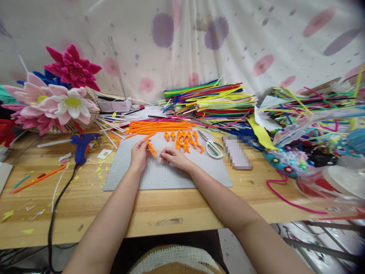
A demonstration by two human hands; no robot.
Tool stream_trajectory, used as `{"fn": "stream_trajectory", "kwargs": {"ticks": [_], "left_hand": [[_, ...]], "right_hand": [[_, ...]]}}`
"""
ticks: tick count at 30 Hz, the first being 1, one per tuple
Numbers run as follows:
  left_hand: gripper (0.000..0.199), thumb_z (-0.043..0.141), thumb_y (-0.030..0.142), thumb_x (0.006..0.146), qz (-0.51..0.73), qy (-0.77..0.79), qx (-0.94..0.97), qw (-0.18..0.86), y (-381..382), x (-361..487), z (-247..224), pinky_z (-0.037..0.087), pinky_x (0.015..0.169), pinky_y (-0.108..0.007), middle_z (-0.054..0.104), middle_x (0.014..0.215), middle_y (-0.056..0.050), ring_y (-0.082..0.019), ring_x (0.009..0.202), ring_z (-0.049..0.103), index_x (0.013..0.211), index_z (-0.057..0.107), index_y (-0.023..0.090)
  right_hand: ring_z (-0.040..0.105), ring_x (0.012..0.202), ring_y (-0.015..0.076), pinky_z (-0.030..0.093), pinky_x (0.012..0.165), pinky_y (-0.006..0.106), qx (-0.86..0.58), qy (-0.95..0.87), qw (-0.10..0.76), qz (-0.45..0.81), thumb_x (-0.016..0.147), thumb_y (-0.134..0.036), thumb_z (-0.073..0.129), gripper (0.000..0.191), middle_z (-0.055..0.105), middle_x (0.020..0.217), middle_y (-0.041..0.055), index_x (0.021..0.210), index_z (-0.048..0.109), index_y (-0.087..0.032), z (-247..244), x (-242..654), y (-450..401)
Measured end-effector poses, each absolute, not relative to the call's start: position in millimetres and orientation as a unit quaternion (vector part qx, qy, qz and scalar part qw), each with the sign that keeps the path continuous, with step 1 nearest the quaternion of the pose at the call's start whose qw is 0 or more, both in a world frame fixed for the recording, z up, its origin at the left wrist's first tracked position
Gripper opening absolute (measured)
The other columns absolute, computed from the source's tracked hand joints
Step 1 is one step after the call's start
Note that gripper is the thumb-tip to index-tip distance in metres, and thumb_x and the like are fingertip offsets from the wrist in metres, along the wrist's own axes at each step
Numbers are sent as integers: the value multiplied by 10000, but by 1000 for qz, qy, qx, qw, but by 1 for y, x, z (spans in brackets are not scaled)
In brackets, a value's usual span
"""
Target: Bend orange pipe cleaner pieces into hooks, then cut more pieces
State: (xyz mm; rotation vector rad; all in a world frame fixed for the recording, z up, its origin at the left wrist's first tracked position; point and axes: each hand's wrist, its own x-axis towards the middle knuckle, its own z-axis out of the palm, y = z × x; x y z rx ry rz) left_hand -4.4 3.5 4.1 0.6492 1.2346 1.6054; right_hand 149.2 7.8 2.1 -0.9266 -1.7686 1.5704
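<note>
My left hand [138, 155] is closed on a few short orange pipe cleaners [151, 148], which stick out past the fingertips over the grey cutting mat [122, 177]. Just to the right, my right hand [176, 157] hovers low above the mat, fingers curled together, with nothing visible in them. A gap separates the two hands. Several twisted orange pipe-cleaner pieces [185, 141] lie in rows behind the right hand. Along the mat's back edge rests a bundle of straight orange pipe cleaners [159, 127]. White-handled scissors [213, 149] lie at the mat's right side.
At left are a blue glue gun [81, 146] with a black cord and plush flowers [71, 102]. Multicoloured pipe cleaners [211, 99] pile up at the back. A blurred-out flat object [237, 153] lies right of the mat; a plastic tub [333, 182] sits far right.
</note>
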Motion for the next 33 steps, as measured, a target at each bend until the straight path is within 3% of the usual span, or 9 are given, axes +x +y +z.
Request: {"fn": "stream_trajectory", "kwargs": {"ticks": [8, 12, 16, 21, 26, 33], "left_hand": [[138, 518, 78, 706, 710, 354, 77, 604, 4, -34, 19, 392, 424, -99, 536, 596, 52, -26, 490, 512, 791, 584, 163], [142, 475, 69, 756, 712, 325, 49, 621, 3, -37, 21, 394, 418, -92, 534, 608, 45, -24, 495, 512, 795, 573, 164], [167, 470, 37, 762, 703, 311, 31, 639, 3, -36, 20, 411, 447, -83, 553, 636, 38, -19, 529, 528, 792, 578, 161], [136, 480, 66, 787, 696, 320, 23, 643, 6, -35, 18, 415, 448, -82, 549, 628, 30, -21, 534, 527, 789, 589, 148], [156, 456, 75, 806, 691, 311, 28, 652, 6, -35, 17, 415, 437, -86, 551, 626, 23, -27, 532, 528, 810, 596, 144], [181, 419, 84, 826, 689, 310, 26, 655, 6, -35, 16, 419, 436, -93, 556, 623, 15, -34, 530, 534, 822, 592, 136]], "right_hand": [[489, 613, 87, 356, 615, 215, -380, -796, 208, 422, 794, -209, 478, 131, 565, 640, -17, 764, 595, -158, 9, 133, 3], [532, 713, 112, 380, 662, 233, -403, -795, 257, 373, 800, -237, 462, 157, 609, 753, 14, 774, 598, -162, 17, 152, 17], [545, 718, 137, 399, 675, 268, -528, -741, 320, 263, 770, -246, 470, 157, 629, 810, 35, 803, 605, -172, 20, 208, 37], [538, 683, 157, 402, 634, 290, -646, -714, 253, 93, 705, -239, 522, 201, 628, 863, 71, 876, 601, -170, 11, 265, 43], [562, 722, 182, 424, 653, 311, -663, -715, 210, 73, 695, -209, 534, 299, 609, 960, 100, 989, 570, -171, 3, 269, 37], [557, 785, 206, 429, 671, 322, -647, -720, 243, 58, 718, -144, 472, 292, 589, 983, 120, 994, 568, -160, -2, 258, 43]]}}
